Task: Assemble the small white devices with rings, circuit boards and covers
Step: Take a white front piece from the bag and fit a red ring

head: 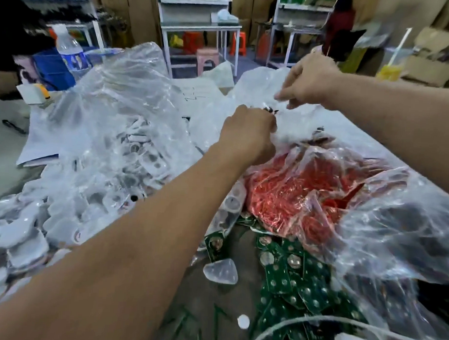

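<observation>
- Both hands reach over the parts heap to a clear plastic bag point(256, 94) at the far side of the surface point(5, 142); this looks like fetching parts, not fitting them yet.
- The left hand point(247, 135) is curled at the bag's mouth — its grip seems to pinch the film or a small dark piece point(270, 110), but blur hides which.
- The right hand point(308, 81) pinches the bag's film from above, fingers bent down.
- White device shells point(142, 156) lie bagged at left; red rings point(294, 187) sit in the bag at right; green circuit boards point(293, 281) are loose near the front, beside a clear cover point(221, 271).
- Next move, I judge: part the film and draw one piece out cleanly.
</observation>
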Tool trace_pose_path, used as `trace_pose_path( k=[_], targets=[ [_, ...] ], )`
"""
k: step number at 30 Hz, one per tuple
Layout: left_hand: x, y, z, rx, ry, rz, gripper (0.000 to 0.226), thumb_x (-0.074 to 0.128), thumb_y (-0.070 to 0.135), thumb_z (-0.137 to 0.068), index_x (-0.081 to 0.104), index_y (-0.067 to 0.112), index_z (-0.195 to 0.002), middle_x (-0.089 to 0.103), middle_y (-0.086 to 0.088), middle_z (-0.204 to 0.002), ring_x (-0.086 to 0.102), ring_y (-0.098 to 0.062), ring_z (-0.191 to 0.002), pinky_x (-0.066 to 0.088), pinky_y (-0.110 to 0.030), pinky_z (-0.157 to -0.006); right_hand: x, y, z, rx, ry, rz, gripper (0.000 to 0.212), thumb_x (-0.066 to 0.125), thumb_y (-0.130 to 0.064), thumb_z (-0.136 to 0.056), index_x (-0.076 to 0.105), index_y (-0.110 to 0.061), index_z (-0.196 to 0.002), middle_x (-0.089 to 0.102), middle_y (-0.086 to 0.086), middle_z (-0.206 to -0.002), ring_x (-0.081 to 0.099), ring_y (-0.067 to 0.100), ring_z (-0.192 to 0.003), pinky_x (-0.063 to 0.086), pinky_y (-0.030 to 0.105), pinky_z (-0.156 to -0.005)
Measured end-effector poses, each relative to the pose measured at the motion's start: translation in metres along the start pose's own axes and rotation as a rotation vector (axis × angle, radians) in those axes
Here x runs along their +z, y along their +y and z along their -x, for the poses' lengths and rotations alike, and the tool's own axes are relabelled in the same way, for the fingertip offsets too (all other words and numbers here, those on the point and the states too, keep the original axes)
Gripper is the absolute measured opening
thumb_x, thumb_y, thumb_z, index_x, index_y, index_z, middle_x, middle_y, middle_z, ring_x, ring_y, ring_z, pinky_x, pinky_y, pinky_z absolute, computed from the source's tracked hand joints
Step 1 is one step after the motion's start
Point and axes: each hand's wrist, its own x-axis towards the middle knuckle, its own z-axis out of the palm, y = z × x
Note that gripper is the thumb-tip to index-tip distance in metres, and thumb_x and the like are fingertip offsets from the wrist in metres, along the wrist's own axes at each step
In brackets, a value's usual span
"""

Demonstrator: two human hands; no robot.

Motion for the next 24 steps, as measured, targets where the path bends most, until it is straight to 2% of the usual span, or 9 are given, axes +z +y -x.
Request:
trace_pose_path(
  k=[3, 6, 8, 12, 14, 17, 19, 22, 24],
  targets=[
    [0.009, -0.005, 0.003, 0.003, 0.007, 0.026, 0.037, 0.064, 0.017, -0.087, 0.071, 0.027, -0.122, 0.065, -0.007, -0.125, 0.052, -0.031, -0.121, 0.048, -0.040, -0.097, 0.024, -0.005, -0.012, -0.172, -0.085, 0.216, 0.017, 0.084, -0.021, -0.087, 0.080, -0.008, -0.097, 0.076, 0.008, -0.093, 0.073, 0.020, -0.084, 0.058, 0.031, -0.078],
    [0.011, -0.011, 0.013, 0.011, 0.078, 0.042, 0.036, 0.065, 0.015, -0.087, 0.071, 0.026, -0.121, 0.062, -0.005, -0.130, 0.051, -0.029, -0.124, 0.048, -0.038, -0.098, 0.048, -0.006, -0.022, -0.348, -0.180, 0.461, 0.022, 0.069, -0.016, -0.099, 0.078, -0.012, -0.118, 0.074, 0.009, -0.123, 0.065, 0.027, -0.114, 0.048, 0.031, -0.095],
    [0.010, -0.016, 0.021, -0.014, 0.160, 0.073, 0.038, 0.066, 0.012, -0.087, 0.070, 0.026, -0.122, 0.059, -0.003, -0.130, 0.051, -0.026, -0.123, 0.047, -0.035, -0.095, 0.058, -0.002, -0.026, -0.416, -0.239, 0.633, 0.028, 0.059, -0.015, -0.104, 0.074, -0.017, -0.127, 0.069, 0.006, -0.135, 0.060, 0.030, -0.122, 0.045, 0.033, -0.099],
    [0.005, -0.027, 0.040, -0.147, 0.311, 0.188, 0.036, 0.066, 0.005, -0.084, 0.069, 0.025, -0.113, 0.055, 0.002, -0.116, 0.053, -0.020, -0.109, 0.039, -0.027, -0.077, 0.064, 0.009, -0.025, -0.426, -0.324, 0.856, 0.048, 0.042, -0.016, -0.110, 0.043, -0.025, -0.157, 0.045, 0.008, -0.160, 0.046, 0.035, -0.139, 0.038, 0.037, -0.109],
    [-0.001, -0.029, 0.050, -0.164, 0.325, 0.199, 0.028, 0.065, 0.005, -0.083, 0.071, 0.024, -0.103, 0.056, 0.002, -0.109, 0.055, -0.019, -0.101, 0.038, -0.026, -0.074, 0.059, 0.013, -0.022, -0.400, -0.256, 0.836, 0.050, 0.043, -0.013, -0.109, 0.042, -0.023, -0.158, 0.043, 0.012, -0.161, 0.045, 0.038, -0.140, 0.038, 0.038, -0.110],
    [-0.010, -0.029, 0.061, -0.123, 0.288, 0.196, 0.023, 0.064, 0.006, -0.081, 0.075, 0.021, -0.095, 0.065, 0.001, -0.102, 0.061, -0.020, -0.095, 0.048, -0.031, -0.076, 0.046, 0.018, -0.014, -0.363, -0.059, 0.785, 0.042, 0.054, -0.004, -0.099, 0.067, -0.020, -0.136, 0.062, 0.017, -0.142, 0.057, 0.038, -0.127, 0.051, 0.045, -0.104],
    [-0.014, -0.027, 0.069, -0.116, 0.215, 0.209, 0.027, 0.061, 0.005, -0.079, 0.077, 0.020, -0.094, 0.071, 0.000, -0.100, 0.065, -0.023, -0.094, 0.056, -0.036, -0.080, 0.044, 0.019, -0.006, -0.378, -0.069, 0.844, 0.040, 0.055, -0.003, -0.098, 0.070, -0.018, -0.133, 0.065, 0.015, -0.138, 0.059, 0.038, -0.123, 0.053, 0.044, -0.101],
    [-0.023, -0.022, 0.080, -0.071, 0.155, 0.299, 0.024, 0.062, 0.004, -0.080, 0.078, 0.017, -0.091, 0.074, 0.001, -0.094, 0.068, -0.021, -0.087, 0.058, -0.039, -0.080, 0.051, 0.012, 0.004, -0.366, -0.248, 1.002, 0.048, 0.043, -0.009, -0.105, 0.050, -0.013, -0.152, 0.051, 0.015, -0.154, 0.051, 0.039, -0.134, 0.044, 0.040, -0.107],
    [-0.033, -0.022, 0.088, -0.005, 0.003, 0.409, 0.014, 0.070, 0.006, -0.085, 0.079, 0.016, -0.090, 0.074, 0.004, -0.090, 0.069, -0.014, -0.082, 0.059, -0.037, -0.082, 0.055, 0.007, 0.008, -0.323, -0.354, 1.033, 0.053, 0.038, -0.007, -0.106, 0.033, -0.007, -0.159, 0.038, 0.016, -0.163, 0.043, 0.035, -0.144, 0.036, 0.037, -0.115]
  ],
)
